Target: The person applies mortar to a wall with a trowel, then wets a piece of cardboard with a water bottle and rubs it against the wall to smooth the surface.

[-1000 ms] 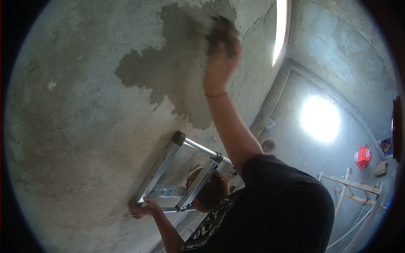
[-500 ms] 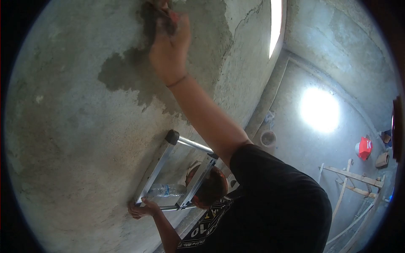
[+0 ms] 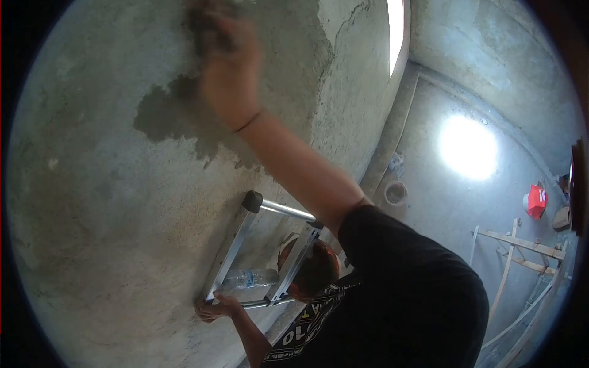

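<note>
My right hand (image 3: 232, 73) is raised against the grey wall (image 3: 92, 202), closed round a dark object that motion blur makes unreadable. Around and below it spreads a darker, damp-looking patch (image 3: 162, 113). Lower down, my left hand (image 3: 215, 308) grips the end corner of an aluminium ladder (image 3: 232, 257) close to the wall. A clear plastic bottle (image 3: 250, 279) lies within the ladder's frame, just above that hand. Beside the ladder, partly behind its rail, is a reddish-brown round container (image 3: 319, 270) with dark contents.
Far below on the floor (image 3: 435, 214) stand a bucket (image 3: 396, 193) and a red bag (image 3: 537, 201). A wooden frame (image 3: 521, 245) is at the lower right. A bright narrow opening (image 3: 396, 34) cuts the wall at the top.
My right hand has moved slightly left with the dark object, across the damp patch. My left hand stays on the ladder; the view has shifted a little.
</note>
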Motion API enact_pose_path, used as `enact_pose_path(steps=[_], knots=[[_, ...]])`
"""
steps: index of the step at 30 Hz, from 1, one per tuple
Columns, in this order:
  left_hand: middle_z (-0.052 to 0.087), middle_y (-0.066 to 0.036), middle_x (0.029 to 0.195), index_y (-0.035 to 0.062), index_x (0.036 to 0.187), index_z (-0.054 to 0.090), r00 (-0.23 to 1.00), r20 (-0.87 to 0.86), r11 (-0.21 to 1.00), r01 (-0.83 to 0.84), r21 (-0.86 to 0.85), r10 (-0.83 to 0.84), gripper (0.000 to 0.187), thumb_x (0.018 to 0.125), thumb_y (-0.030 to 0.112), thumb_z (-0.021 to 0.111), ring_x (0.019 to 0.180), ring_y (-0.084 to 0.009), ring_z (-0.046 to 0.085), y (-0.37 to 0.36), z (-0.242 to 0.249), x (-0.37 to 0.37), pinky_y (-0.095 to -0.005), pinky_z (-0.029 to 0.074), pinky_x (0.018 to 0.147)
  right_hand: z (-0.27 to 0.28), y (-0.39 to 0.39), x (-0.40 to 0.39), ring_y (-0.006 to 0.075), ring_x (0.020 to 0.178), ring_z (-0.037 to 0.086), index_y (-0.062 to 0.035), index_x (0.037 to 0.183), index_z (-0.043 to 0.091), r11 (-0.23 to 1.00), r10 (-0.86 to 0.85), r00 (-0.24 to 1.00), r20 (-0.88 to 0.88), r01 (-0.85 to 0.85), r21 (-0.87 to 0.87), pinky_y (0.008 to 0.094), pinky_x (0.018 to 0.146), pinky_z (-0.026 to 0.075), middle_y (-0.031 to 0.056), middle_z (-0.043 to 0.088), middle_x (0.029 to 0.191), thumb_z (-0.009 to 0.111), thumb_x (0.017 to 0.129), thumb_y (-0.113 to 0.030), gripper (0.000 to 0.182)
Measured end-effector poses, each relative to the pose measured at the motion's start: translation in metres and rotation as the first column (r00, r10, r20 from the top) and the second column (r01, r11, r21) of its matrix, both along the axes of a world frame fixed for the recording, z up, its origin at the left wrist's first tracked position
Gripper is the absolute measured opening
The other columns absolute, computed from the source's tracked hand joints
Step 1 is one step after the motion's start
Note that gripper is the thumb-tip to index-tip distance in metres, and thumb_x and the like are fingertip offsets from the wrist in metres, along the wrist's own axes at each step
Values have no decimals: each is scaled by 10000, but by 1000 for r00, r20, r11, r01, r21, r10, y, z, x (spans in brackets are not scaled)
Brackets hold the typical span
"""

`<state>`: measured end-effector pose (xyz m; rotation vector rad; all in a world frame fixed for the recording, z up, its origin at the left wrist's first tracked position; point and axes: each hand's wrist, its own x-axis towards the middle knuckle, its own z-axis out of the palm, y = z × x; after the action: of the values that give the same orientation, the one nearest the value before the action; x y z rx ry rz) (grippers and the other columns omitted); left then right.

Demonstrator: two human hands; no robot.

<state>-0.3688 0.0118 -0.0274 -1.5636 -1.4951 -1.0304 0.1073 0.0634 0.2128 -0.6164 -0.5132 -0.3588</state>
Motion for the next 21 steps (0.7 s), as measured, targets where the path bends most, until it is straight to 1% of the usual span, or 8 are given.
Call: enact_pose_path(steps=[3,5,8,11,12,17,19,21], knots=[[510,-114,1103,50,1084,502,1000,-10,1000,10,-13,-10,736,851,717,295,1099,-293,427,-2,1,2,-506,230,923,21,-30,-21,238,1020,552,-4,1065,534,940,336,941,37,-337,43,329,873,443,178,578,1020,509,857,23,211],[513,-105,1100,56,1078,498,1000,-20,1000,12,1,-12,703,860,698,313,1095,-281,432,-2,2,0,-503,232,923,-25,-27,-8,223,1033,543,3,1108,526,980,-160,982,-104,145,-133,335,881,444,158,569,1082,505,888,-26,223],[517,-100,1092,56,1063,502,1000,-28,999,2,35,-1,697,862,696,312,1087,-280,438,2,-1,0,-501,230,921,-137,-38,39,201,1067,528,24,1249,452,981,187,764,-617,-176,80,318,927,422,125,542,1184,504,902,-35,356],[513,-101,1086,53,1053,494,999,-38,1000,9,30,-8,682,873,682,301,1093,-283,434,-1,3,5,-497,228,919,-222,-11,68,194,1022,544,25,1221,476,982,-37,662,-749,-113,-148,291,903,413,123,562,1155,489,900,-10,322],[513,-101,1086,53,1053,494,999,-41,1000,2,21,-2,682,873,682,301,1093,-283,434,-3,2,4,-497,228,919,-219,-3,68,192,1000,547,24,1169,518,949,-116,784,-610,-95,-302,291,887,410,117,590,1100,472,898,10,275],[516,-107,1123,54,1097,501,1000,-11,1000,-20,20,21,760,845,731,263,1109,-294,428,1,0,3,-503,233,922,-140,13,34,228,999,549,20,1050,533,897,-316,840,-441,113,-427,320,893,406,162,595,1049,504,885,-9,170],[518,-104,1123,56,1100,501,999,-28,1000,-15,7,16,756,846,728,267,1108,-289,430,0,-1,-2,-500,234,918,-117,-10,18,194,992,528,22,1130,513,946,0,940,-341,-110,-305,306,875,416,129,574,1057,512,878,-17,254],[519,-100,1123,57,1103,501,999,-32,1000,-15,1,15,752,848,726,270,1108,-283,432,0,-2,-2,-497,236,915,-150,-9,26,181,997,522,19,1152,495,948,3,933,-359,-117,-297,302,874,421,123,568,1071,501,887,-20,268]])
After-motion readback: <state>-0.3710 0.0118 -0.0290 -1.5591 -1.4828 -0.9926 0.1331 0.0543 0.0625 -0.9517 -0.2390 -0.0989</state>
